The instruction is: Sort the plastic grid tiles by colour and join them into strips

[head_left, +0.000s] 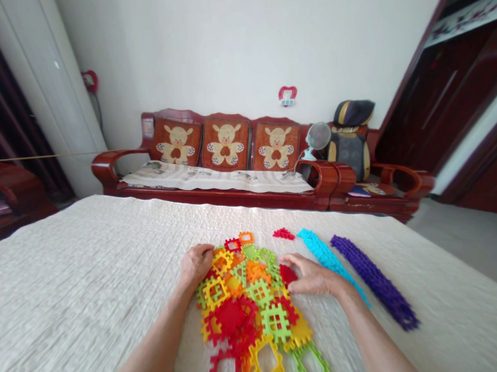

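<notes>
A loose pile of red, yellow, orange and green plastic pieces (261, 293) with notched edges lies on the cloth-covered table. My left hand (197, 262) rests at the pile's upper left edge, fingers curled; whether they hold a piece is hidden. At the right edge, my right hand (310, 275) has a red piece (287, 274) between thumb and fingers. Beyond it lies a small group of red pieces (284, 234). A light blue row of pieces (329, 258) and a purple row (376, 279) stretch out to the right.
The table's pale textured cloth (89, 274) extends widely to the left. Behind the table stand a wooden sofa (232, 197) with three bear cushions, a small fan (319, 135) and a wooden chair (412, 184) bearing a massage cushion (349, 152).
</notes>
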`<state>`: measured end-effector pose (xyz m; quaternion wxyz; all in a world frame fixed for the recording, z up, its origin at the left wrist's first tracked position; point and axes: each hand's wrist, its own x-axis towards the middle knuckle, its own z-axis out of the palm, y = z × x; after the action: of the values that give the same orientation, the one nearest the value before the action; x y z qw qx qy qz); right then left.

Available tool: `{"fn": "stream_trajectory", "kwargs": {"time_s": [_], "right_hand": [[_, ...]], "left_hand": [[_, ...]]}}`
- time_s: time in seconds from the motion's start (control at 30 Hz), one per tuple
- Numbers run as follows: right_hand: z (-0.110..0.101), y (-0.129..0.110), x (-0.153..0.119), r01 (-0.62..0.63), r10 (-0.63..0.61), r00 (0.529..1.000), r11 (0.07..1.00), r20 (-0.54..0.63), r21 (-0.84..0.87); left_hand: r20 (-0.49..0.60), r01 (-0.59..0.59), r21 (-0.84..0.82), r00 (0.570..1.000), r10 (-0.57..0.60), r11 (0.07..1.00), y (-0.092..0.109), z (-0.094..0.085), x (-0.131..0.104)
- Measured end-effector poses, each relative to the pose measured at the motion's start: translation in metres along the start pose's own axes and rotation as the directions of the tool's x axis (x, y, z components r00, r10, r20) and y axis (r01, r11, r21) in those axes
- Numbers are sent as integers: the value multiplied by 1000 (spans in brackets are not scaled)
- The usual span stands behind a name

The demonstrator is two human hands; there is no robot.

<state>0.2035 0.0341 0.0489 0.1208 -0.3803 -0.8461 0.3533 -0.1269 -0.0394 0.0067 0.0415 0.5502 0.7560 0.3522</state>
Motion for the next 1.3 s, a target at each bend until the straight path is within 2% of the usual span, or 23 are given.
{"fn": "stream_trajectory", "kwargs": {"time_s": [0.1, 0.23, 0.3, 0.37, 0.47, 0.57, 0.67, 0.77, 0.9, 1.13, 1.3], "right_hand": [[-2, -1, -1, 27, -27, 1000, 1000, -1, 10], [-9, -2, 0, -21, 23, 999, 998, -35, 56], [-10, -1, 4, -22, 26, 996, 998, -89, 52], [-9, 4, 14, 13, -9, 981, 1000, -192, 21], [-4, 17, 34, 54, -90, 909, 994, -407, -98], [5, 32, 56, 68, -202, 789, 967, -581, -244], [14, 46, 73, 86, -302, 686, 937, -662, -338], [20, 55, 83, 90, -364, 635, 911, -682, -403], [19, 60, 90, 74, -391, 626, 891, -675, -447], [17, 64, 94, 5, -335, 594, 911, -732, -413], [18, 65, 94, 18, -332, 608, 914, -721, -405]], "left_hand": [[-3, -7, 7, 1000, 7, 1000, 0, 0, 0], [3, -2, 14, 1000, 2, 1000, 0, 0, 0], [7, 4, 11, 1000, -4, 1000, 1, 0, 0], [6, 7, 10, 1000, -7, 1000, 0, 0, 0], [3, 2, 11, 1000, -2, 1000, -1, 1, 1], [-3, -4, 6, 1000, 4, 1000, -3, 3, 2], [-12, -9, 1, 1000, 9, 1000, -4, 4, 2], [-17, -7, -3, 1000, 7, 1000, -5, 5, 2], [-20, -13, -7, 1000, 13, 1000, -5, 5, 2], [-10, -2, 0, 1000, 2, 1000, -5, 6, 3], [10, 14, 9, 1000, -14, 1000, -5, 5, 3]]}}
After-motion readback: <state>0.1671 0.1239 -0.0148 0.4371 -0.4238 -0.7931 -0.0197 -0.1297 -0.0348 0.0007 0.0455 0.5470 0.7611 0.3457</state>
